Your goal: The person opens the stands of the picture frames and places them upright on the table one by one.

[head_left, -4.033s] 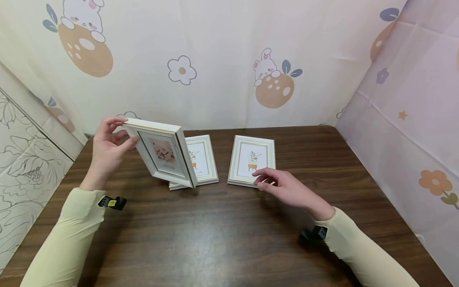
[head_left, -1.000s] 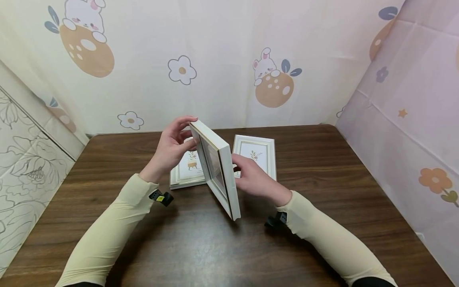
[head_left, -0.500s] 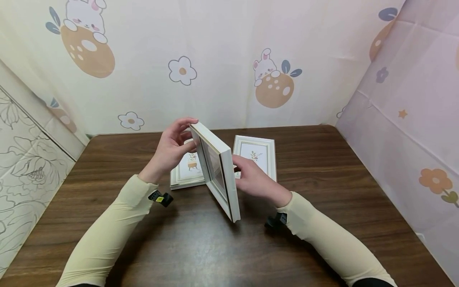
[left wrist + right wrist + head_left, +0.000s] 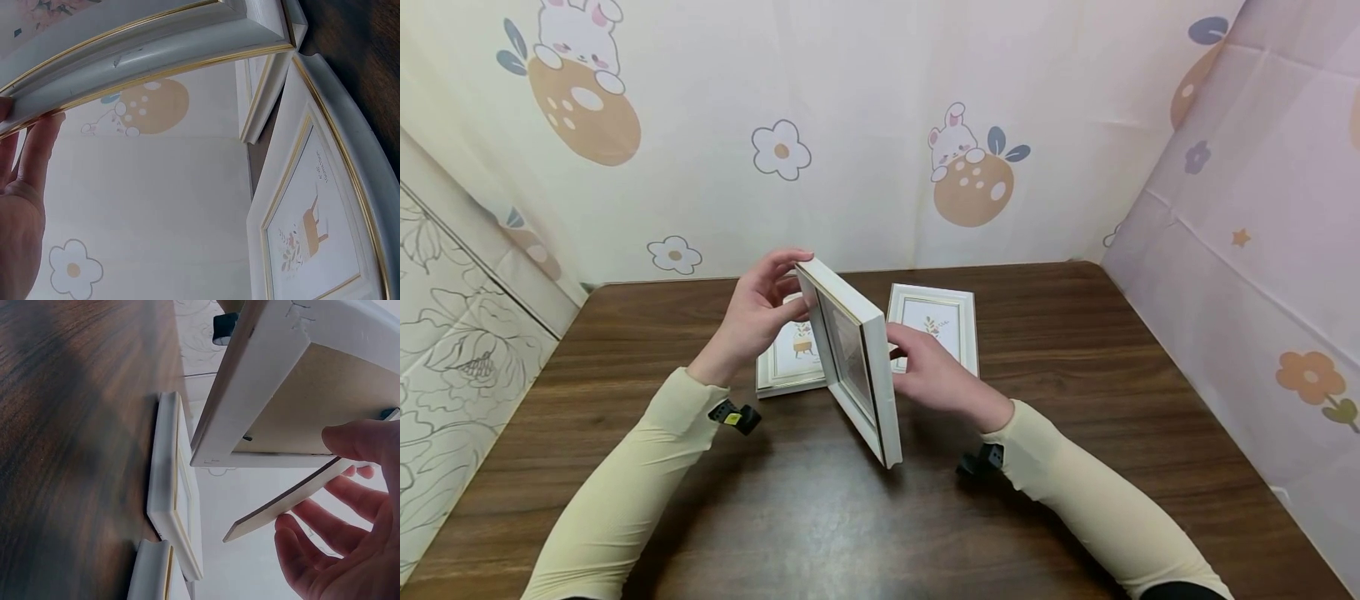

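Note:
A white picture frame with gold trim [image 4: 889, 383] stands tilted and turned on edge over the middle of the table. My left hand [image 4: 748, 312] grips its far upper edge, thumb on the front and fingers over the top. Behind it is my right hand [image 4: 936, 371], partly hidden in the head view. From the right wrist view, the thumb and fingers pinch the flat stand leg [image 4: 281, 505], which is swung out from the beige back panel [image 4: 337, 394]. Two more white frames lie face up: a left one [image 4: 792, 354], partly covered, and a right one [image 4: 951, 321].
The dark wood table [image 4: 820, 533] runs up to a printed curtain [image 4: 857, 92] at the back. Another curtain [image 4: 1262, 317] hangs at the right side. A pale floral panel [image 4: 467, 367] borders the left edge.
Over the last few seconds the held frame moved right and turned, and my right hand came to its back, onto the stand leg. In the last second almost nothing moves.

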A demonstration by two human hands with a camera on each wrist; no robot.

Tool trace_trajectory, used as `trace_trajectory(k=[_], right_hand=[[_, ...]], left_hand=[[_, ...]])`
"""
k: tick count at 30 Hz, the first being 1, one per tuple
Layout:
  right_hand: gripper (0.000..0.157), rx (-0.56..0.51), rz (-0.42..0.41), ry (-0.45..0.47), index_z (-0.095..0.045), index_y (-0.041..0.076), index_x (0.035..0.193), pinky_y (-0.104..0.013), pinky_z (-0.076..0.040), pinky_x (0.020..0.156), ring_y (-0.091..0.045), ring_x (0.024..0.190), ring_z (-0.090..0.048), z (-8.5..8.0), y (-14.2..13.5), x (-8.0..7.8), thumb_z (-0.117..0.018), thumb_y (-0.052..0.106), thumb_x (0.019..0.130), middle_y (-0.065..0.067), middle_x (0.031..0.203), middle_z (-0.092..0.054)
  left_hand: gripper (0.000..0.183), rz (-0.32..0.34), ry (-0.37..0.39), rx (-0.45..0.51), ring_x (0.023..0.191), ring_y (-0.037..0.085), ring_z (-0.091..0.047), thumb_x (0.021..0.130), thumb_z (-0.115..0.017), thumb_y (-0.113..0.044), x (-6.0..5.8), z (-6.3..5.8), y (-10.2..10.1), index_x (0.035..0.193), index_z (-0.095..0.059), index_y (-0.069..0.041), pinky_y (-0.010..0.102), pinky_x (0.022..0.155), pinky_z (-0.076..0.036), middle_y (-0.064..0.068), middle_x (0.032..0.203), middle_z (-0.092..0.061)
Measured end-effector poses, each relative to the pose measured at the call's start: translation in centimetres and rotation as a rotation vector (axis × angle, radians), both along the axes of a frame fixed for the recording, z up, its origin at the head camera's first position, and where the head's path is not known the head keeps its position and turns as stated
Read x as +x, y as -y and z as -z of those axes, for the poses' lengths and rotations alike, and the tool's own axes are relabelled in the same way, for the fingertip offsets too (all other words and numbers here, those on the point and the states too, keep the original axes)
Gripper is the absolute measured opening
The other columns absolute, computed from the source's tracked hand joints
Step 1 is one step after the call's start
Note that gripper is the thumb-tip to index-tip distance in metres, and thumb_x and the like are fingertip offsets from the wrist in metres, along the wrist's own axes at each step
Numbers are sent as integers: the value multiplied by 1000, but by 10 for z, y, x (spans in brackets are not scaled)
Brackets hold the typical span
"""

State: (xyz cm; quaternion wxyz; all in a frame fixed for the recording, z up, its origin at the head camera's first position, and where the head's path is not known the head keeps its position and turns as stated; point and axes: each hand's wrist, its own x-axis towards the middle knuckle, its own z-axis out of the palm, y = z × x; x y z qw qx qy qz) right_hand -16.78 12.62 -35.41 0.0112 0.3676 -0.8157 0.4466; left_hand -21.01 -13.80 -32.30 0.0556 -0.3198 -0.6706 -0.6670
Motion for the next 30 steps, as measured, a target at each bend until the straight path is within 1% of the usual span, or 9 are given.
trace_trajectory(k=[5, 10, 12, 18, 20, 23, 26, 30], right_hand=[[32, -4, 7, -5, -64, 6, 116, -39, -54, 88, -19, 108, -58, -2, -2, 0, -74, 6, 85, -5, 115, -63], [35, 19, 24, -29, -66, 9, 118, -36, -53, 89, -15, 106, -56, -4, -4, 0, -76, 9, 84, 0, 115, -63], [37, 28, 32, -49, -66, 10, 119, -38, -52, 89, -15, 106, -56, -5, -6, -1, -78, 10, 83, 1, 116, -63], [39, 27, 31, -81, -67, 9, 117, -52, -50, 88, -20, 108, -57, -8, -9, -2, -80, 10, 80, 0, 115, -64], [39, 26, 30, -78, -68, 9, 116, -53, -50, 88, -21, 106, -57, -9, -10, -3, -80, 10, 79, 0, 114, -63], [40, 27, 30, -82, -67, 7, 116, -51, -50, 89, -21, 104, -55, -11, -11, -3, -80, 9, 78, -1, 112, -62], [43, 42, 45, -109, -67, 7, 117, -45, -48, 90, -22, 105, -54, -13, -13, -2, -82, 11, 77, -2, 113, -62], [48, 75, 81, -153, -68, 10, 118, -39, -43, 90, -21, 108, -51, -16, -15, -1, -86, 17, 74, -2, 115, -62]], left_hand=[[48, 4, 8, 6, 108, 26, -63, 90, -63, 13, 1, -1, 1, 134, -51, -3, 34, 68, -60, 8, 123, -61], [49, 15, 21, 15, 109, 27, -63, 89, -62, 15, 2, 0, 3, 132, -54, -6, 36, 69, -60, 8, 125, -60], [49, 21, 24, 16, 109, 27, -63, 89, -62, 15, 1, 0, 4, 133, -53, -6, 36, 69, -60, 8, 126, -59], [49, 29, 24, 1, 108, 27, -64, 89, -62, 15, 1, 0, 7, 134, -50, -1, 37, 69, -60, 8, 126, -60], [49, 33, 26, -1, 108, 27, -64, 89, -62, 15, 1, 0, 7, 134, -51, -2, 37, 69, -60, 8, 126, -60], [50, 33, 28, 0, 107, 27, -64, 89, -62, 15, 2, -1, 9, 133, -54, -7, 37, 70, -60, 8, 125, -60], [51, 37, 31, 9, 106, 27, -65, 88, -62, 16, 3, -1, 10, 132, -57, -11, 37, 69, -60, 8, 124, -60], [52, 43, 28, 6, 105, 26, -65, 88, -62, 17, 3, 0, 12, 132, -56, -10, 37, 69, -60, 8, 123, -61]])
